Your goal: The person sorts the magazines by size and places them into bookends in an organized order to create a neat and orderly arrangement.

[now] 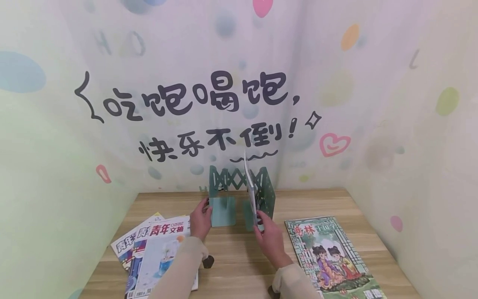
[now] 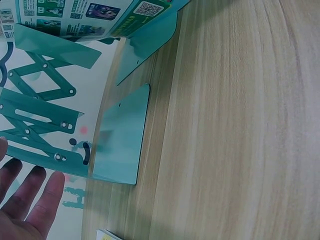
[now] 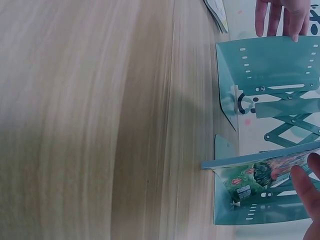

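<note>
A green expandable bookend (image 1: 223, 211) with a lattice back stands against the far wall. My left hand (image 1: 201, 220) holds its left end plate by the edge, fingers on the outer side in the left wrist view. My right hand (image 1: 270, 241) grips a thin magazine (image 1: 251, 187) that stands upright, slightly tilted, inside the bookend near the right end plate (image 3: 270, 212). The magazine's colourful cover (image 3: 250, 182) faces that plate, and its printed back (image 2: 85, 20) shows in the left wrist view. Part of the right thumb's contact is hidden.
Several overlapping magazines (image 1: 160, 257) lie at the left of the wooden table (image 1: 239, 265), partly under the left forearm. Another magazine (image 1: 332, 257) with two cartoon figures lies at the right. A printed curtain-like wall (image 1: 239, 54) rises behind the table.
</note>
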A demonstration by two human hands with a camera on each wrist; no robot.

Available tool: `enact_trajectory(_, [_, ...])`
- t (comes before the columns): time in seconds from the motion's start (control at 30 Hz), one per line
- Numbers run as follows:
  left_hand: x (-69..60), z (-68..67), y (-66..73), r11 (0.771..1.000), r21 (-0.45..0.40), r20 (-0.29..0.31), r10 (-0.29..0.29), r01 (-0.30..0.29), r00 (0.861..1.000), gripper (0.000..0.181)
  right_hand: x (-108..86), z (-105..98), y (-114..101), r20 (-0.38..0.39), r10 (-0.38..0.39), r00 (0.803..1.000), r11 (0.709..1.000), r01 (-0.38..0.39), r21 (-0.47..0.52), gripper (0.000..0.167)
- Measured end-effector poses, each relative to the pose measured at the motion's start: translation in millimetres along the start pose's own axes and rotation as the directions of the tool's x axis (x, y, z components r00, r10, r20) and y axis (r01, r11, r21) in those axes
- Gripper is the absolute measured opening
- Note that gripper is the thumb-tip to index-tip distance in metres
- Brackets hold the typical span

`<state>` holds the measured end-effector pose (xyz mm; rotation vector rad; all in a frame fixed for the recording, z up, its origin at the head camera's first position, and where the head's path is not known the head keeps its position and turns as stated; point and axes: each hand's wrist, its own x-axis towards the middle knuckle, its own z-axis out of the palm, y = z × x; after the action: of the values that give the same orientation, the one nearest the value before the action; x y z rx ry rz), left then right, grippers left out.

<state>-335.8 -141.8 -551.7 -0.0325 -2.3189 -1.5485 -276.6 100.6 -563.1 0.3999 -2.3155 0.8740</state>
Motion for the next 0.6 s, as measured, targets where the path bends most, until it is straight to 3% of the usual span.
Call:
enact_trajectory(0.2, [0.6,0.4,-2.1,1.000,0.001,0.001,0.006,-0.006,1.000,0.041,0.6,3.5,-1.0,-0.035,-0.051,0.998,0.994,0.047,-0.097,0.051])
enact_trajectory(0.4, [0.7,0.3,-0.1,1.000,0.005,-0.003,-0.002,0.002,1.000,0.040,0.2,2.5,2.7,-0.075,-0.117,0.990,0.983,0.105,-0.148,0.058])
enact_trajectory(0.6, [0.3,-0.5,2.0,1.000,0.001,0.004,-0.013,0.013,1.000,0.040,-1.3,2.4,6.2,-0.055,-0.084,0.995,0.987,0.075,-0.145,0.058])
